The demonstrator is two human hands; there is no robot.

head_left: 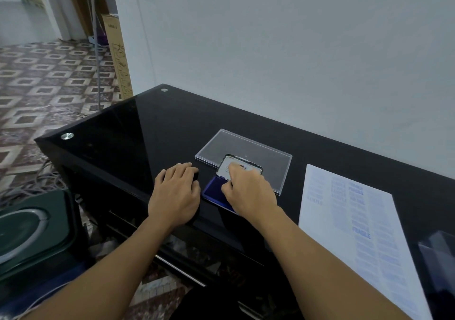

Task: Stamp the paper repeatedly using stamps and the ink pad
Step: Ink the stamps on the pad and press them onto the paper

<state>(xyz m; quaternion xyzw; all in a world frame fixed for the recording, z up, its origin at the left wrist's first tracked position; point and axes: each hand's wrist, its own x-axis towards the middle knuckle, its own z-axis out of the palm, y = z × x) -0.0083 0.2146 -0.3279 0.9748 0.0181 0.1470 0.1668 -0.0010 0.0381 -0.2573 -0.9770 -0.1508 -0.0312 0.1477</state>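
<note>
Black desk: ink pad long axis runs lower-right, lid raised, right hand pinching lid; left hand grips stamp.

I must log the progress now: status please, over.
Left hand over dark object. Right hand on open ink pad, grip hidden. Paper at right, already stamped. Path between unobstructed.

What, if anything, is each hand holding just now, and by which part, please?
The right hand curls down onto the blue ink pad, likely pinching a stamp, which it hides. The left hand covers a small dark object; the hold cannot be told.
</note>
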